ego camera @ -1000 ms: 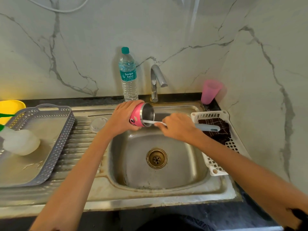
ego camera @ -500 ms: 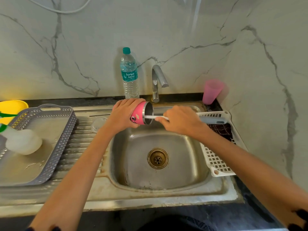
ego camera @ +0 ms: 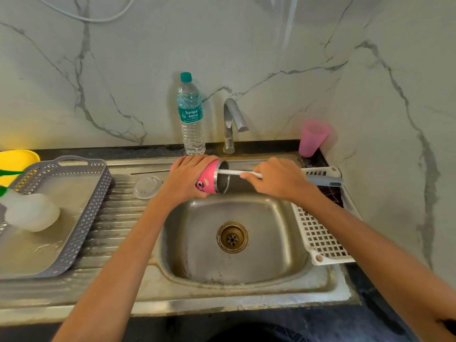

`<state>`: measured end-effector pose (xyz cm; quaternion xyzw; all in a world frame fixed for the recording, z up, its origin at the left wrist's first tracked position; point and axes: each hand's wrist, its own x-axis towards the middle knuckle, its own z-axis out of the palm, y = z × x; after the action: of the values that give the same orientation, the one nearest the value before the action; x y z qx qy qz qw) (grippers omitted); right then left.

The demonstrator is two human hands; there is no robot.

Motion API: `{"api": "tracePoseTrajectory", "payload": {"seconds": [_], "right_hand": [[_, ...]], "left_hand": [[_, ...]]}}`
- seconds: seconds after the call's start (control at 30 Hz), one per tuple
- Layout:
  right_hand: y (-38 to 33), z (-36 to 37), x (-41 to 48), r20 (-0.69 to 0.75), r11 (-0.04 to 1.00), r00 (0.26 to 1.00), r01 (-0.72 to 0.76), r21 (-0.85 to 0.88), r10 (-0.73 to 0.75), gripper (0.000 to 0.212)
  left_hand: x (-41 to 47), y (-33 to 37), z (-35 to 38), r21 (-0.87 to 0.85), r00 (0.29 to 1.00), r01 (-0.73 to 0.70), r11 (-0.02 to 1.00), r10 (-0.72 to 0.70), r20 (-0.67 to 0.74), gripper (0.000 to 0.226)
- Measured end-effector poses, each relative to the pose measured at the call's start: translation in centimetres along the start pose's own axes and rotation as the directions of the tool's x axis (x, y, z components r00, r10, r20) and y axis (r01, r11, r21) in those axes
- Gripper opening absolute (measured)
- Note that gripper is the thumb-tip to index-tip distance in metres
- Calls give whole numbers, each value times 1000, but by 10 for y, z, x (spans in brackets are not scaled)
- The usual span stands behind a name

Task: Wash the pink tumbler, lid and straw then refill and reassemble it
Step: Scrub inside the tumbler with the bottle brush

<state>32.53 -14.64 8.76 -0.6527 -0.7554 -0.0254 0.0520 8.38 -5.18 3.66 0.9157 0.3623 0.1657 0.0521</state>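
Note:
My left hand (ego camera: 185,177) grips the pink tumbler (ego camera: 209,178), held on its side above the back of the sink (ego camera: 283,245) with its steel mouth facing right. My right hand (ego camera: 278,177) holds a bottle brush (ego camera: 237,173) by its grey handle; the white shaft reaches into the tumbler's mouth and the brush head is hidden inside. The clear lid (ego camera: 147,186) lies flat on the ribbed drainboard left of the tumbler. A thin metal straw (ego camera: 149,172) lies along the back of the drainboard.
A water bottle (ego camera: 191,117) and the tap (ego camera: 232,122) stand behind the sink. A pink cup (ego camera: 312,138) is at the back right, above a white rack (ego camera: 320,238) with a dark cloth. A grey basket (ego camera: 81,218) holds a white container on the left.
Both hands and the tumbler have shifted slightly toward the back of the sink. The brush shaft stays in the tumbler's mouth, with my right hand a little farther from the rim.

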Motion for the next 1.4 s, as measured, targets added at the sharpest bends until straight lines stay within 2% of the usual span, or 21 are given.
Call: {"api": "tracePoseTrajectory", "payload": {"seconds": [0.1,0.17,0.27,0.37,0.53,0.7,0.8,0.9,0.97,1.1,1.17,1.3,1.4], "right_hand": [[2,16,1,55,992,995,-90,93,85,54],[-10,29,-4,81,990,994,-77,122,67,53],[-20,26,-4,18,997,1000,20,68,-21,53],[-5,9,10,3,1000,1000,16,-1,-16,58],[-2,27,9,140,989,987,-89,121,72,55],[-19,17,5,9,989,994,112,-98,-112,54],[-5,6,15,29,996,999,40,-83,-37,56],[-2,21,15,107,997,993,-61,38,57,52],[-11,33,9,124,997,992,-30,73,21,52],[-20,22,6,15,994,996,93,-58,-92,52],[-10,14,12,2,995,998,59,-74,-59,54],[6,17,18,50,995,996,-80,57,77,56],[-9,23,10,65,999,998,1,46,-4,53]], "left_hand": [[2,3,-3,-17,999,-8,1000,8,-35,94],[6,3,-5,-14,998,8,1000,-9,-62,95],[7,-1,0,-19,997,61,998,-62,-41,96],[2,-7,5,-2,998,64,998,-64,-4,96],[1,-6,2,-59,994,60,996,-65,-87,96],[-4,-8,18,-61,992,111,992,-114,-56,95],[-6,-14,18,-73,992,118,990,-120,-31,96],[-6,-18,12,-27,996,77,997,-78,-37,97],[-6,-18,9,-13,996,63,998,-64,-58,96],[-6,-18,11,-94,993,120,988,-121,-6,97],[-4,-17,10,-97,993,117,988,-117,13,96],[4,-12,-3,-79,996,72,994,-76,-45,97],[10,-10,-7,-37,995,57,998,-60,-79,97]]}}
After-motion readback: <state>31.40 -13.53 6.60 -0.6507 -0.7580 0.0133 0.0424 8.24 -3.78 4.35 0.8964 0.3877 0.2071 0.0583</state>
